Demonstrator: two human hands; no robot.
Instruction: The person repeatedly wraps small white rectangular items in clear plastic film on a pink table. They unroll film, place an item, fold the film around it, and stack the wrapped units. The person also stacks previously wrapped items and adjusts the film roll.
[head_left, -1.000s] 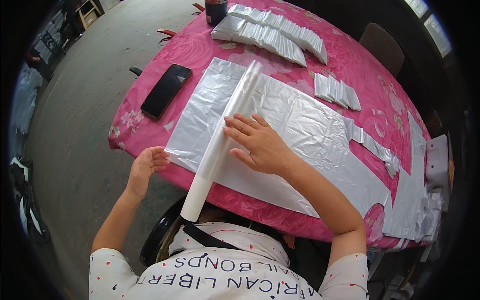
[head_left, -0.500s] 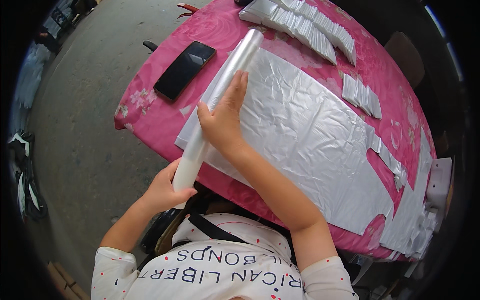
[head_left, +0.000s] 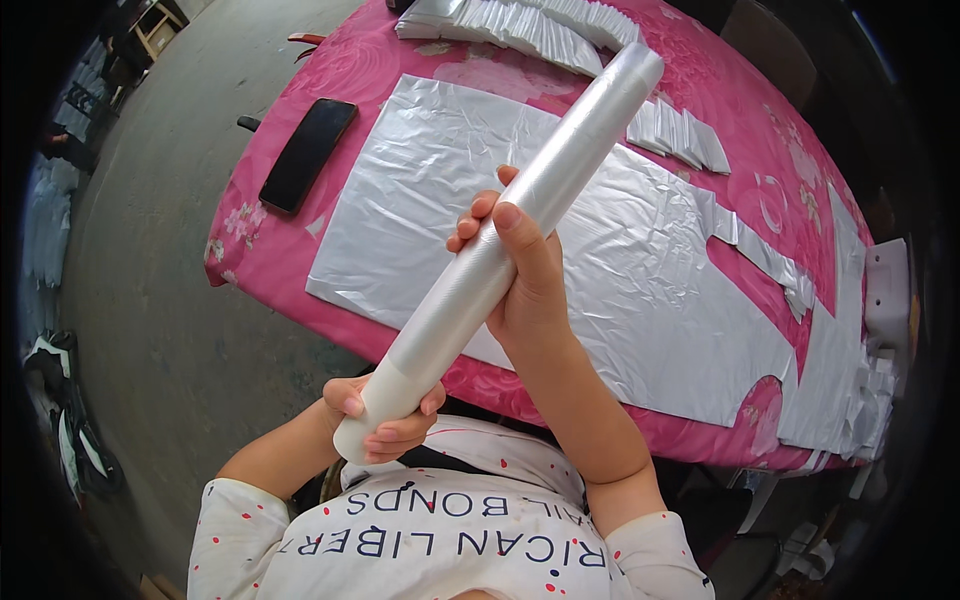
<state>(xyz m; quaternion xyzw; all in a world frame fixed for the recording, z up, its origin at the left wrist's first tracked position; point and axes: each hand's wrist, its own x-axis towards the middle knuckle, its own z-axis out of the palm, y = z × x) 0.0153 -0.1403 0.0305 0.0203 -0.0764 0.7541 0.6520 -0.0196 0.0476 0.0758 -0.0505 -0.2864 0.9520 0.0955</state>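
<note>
Both hands are closed on the film roll point(head_left: 472, 282): left hand point(head_left: 403, 432) clamped round its pale near end, right hand point(head_left: 531, 275) clamped round the middle, thumb over the top. Roll slants away, its free end reaching beyond the right grip toward the small packets point(head_left: 678, 135). Ahead of the grip, a wrinkled silvery sheet point(head_left: 650, 290) lies on the pink-clothed desk point(head_left: 358, 62); a phone point(head_left: 309, 155) lies left of the right grip, near the sheet. Judgement: with that long overhang, the right grip should carry most of the weight and the left steer; light, even pressure likely avoids denting the film, and staying raised avoids dragging the sheet.
</note>
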